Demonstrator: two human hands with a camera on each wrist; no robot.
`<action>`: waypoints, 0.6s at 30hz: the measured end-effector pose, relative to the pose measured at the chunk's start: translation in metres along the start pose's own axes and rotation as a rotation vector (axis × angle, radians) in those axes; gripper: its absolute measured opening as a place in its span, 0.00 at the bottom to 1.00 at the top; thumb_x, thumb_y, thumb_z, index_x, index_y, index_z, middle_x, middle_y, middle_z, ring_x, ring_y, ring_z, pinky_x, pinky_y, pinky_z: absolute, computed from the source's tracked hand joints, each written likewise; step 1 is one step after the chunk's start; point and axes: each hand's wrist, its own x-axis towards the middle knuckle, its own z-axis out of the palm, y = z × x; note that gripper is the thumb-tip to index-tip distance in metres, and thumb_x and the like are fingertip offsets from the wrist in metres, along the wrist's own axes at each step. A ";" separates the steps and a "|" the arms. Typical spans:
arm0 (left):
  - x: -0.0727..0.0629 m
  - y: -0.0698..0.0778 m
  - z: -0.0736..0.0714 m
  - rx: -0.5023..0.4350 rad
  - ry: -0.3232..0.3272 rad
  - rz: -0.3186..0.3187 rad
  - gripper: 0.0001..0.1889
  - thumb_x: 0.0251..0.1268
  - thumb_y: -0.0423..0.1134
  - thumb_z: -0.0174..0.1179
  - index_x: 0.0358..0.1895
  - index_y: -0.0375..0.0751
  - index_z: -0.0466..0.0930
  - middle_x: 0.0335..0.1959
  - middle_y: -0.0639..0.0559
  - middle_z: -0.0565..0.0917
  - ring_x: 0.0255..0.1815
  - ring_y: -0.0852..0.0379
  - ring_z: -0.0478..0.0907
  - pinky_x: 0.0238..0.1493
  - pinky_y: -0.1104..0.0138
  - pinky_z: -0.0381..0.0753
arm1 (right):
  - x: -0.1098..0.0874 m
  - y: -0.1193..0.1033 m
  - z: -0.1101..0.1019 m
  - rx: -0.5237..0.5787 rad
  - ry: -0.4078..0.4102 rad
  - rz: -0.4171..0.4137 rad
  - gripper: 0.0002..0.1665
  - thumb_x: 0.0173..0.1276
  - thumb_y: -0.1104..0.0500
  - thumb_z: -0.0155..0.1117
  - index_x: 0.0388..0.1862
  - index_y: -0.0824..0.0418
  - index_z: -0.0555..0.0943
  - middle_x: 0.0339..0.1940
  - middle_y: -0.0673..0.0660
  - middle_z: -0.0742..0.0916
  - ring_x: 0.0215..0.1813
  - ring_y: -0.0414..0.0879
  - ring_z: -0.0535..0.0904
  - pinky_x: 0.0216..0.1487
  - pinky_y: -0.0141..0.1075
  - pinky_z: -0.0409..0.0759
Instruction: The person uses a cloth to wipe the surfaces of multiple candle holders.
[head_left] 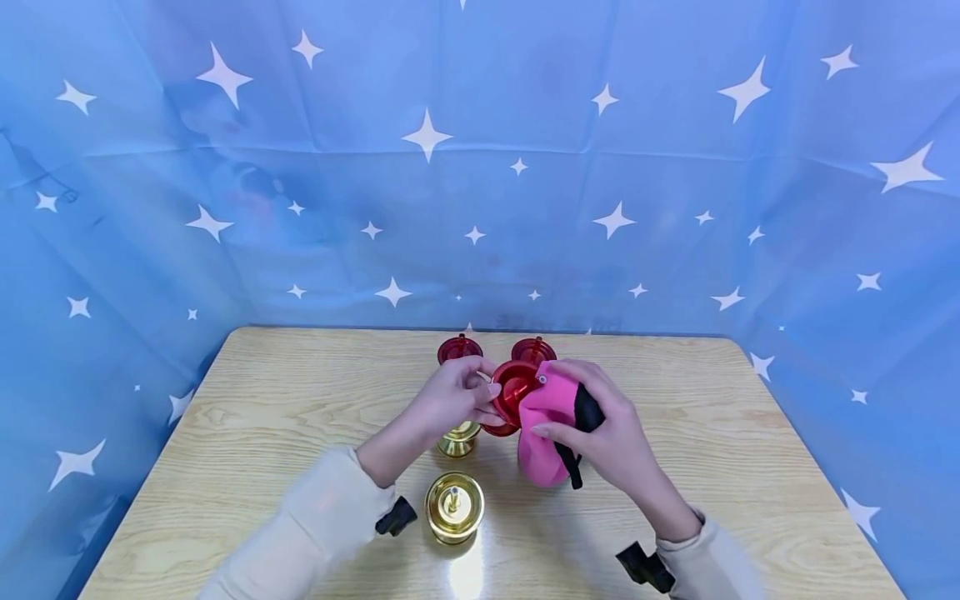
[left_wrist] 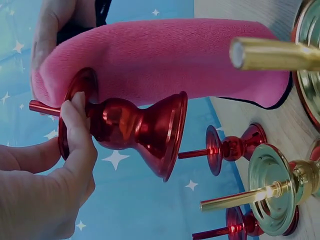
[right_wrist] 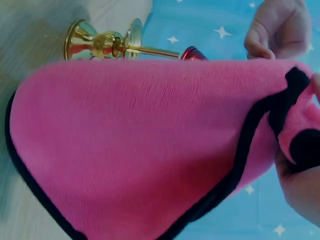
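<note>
My left hand (head_left: 453,396) pinches a shiny red candle holder (head_left: 513,392) by the rim of its upper dish, lifted above the table. In the left wrist view this candle holder (left_wrist: 117,122) has a thin spike, a rounded stem and a flared base. My right hand (head_left: 600,421) grips a soft pink cloth (head_left: 543,450) with black edging, bunched at the top and hanging down. The cloth overlaps the right edge of the red dish. In the right wrist view the cloth (right_wrist: 135,135) hides most of the red holder.
Two gold candle holders stand on the wooden table (head_left: 315,517): one near the front (head_left: 455,508), another partly behind my left hand (head_left: 457,442). Two more red candle holders stand farther back, one left (head_left: 459,350) and one right (head_left: 534,350). A blue starry curtain (head_left: 525,200) surrounds the table.
</note>
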 end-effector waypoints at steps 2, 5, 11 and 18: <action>-0.001 -0.001 0.002 0.016 0.008 0.005 0.08 0.65 0.23 0.48 0.46 0.24 0.69 0.27 0.42 0.76 0.24 0.55 0.80 0.34 0.60 0.83 | -0.002 0.001 0.003 -0.006 -0.007 0.041 0.40 0.42 0.63 0.77 0.58 0.55 0.73 0.55 0.50 0.78 0.56 0.44 0.71 0.51 0.24 0.72; -0.001 -0.002 0.005 0.050 0.019 0.017 0.08 0.64 0.22 0.49 0.45 0.24 0.69 0.26 0.43 0.74 0.23 0.56 0.79 0.33 0.59 0.83 | -0.005 0.001 0.005 -0.023 -0.020 0.098 0.39 0.45 0.60 0.76 0.59 0.52 0.72 0.56 0.50 0.78 0.54 0.45 0.73 0.47 0.28 0.76; -0.001 -0.002 0.010 0.157 0.020 0.055 0.06 0.63 0.22 0.50 0.41 0.25 0.71 0.26 0.43 0.73 0.23 0.56 0.77 0.31 0.61 0.83 | -0.008 0.007 0.010 -0.058 -0.020 0.141 0.39 0.45 0.65 0.76 0.59 0.55 0.73 0.54 0.55 0.79 0.52 0.50 0.76 0.43 0.37 0.81; 0.001 -0.005 0.014 0.229 -0.017 0.098 0.05 0.62 0.21 0.51 0.39 0.25 0.72 0.26 0.43 0.72 0.22 0.55 0.77 0.27 0.65 0.83 | -0.010 0.013 0.014 -0.026 -0.009 0.131 0.35 0.45 0.69 0.74 0.55 0.57 0.75 0.50 0.53 0.81 0.51 0.47 0.77 0.45 0.33 0.79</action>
